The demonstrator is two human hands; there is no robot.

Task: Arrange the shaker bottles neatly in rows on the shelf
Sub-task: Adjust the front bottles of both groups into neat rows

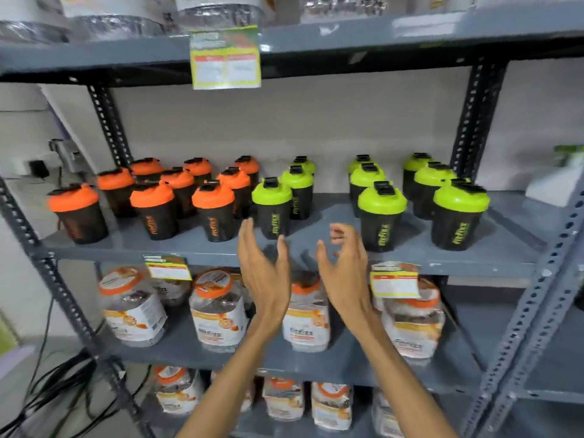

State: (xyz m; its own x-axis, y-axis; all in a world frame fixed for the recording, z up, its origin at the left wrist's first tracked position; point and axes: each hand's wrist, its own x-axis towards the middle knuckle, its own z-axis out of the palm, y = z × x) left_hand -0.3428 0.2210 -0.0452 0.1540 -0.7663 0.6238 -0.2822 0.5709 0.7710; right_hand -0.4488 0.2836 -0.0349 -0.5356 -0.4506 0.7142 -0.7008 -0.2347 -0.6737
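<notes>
Hidden: rear shaker bottles (382,213) overlap, labels blurred
Shelf: grey metal shelf (316,248), orange lids at 10 o'clock, green at 2
Hands: left hand (265,273) and right hand (344,273) empty, fingers spread

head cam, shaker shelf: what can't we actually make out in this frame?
- Rear orange-lidded black shaker bottles: bodies hidden by the front bottles, head view.
- Green-and-white paper price tag on the upper grey metal shelf: print blurred.
- Clear tubs on top: cut off by the upper edge.
- Left hand and right hand: open, holding nothing; intended bottle unclear.
- Lime-lidded bottle: logo too smeared to read.
</notes>
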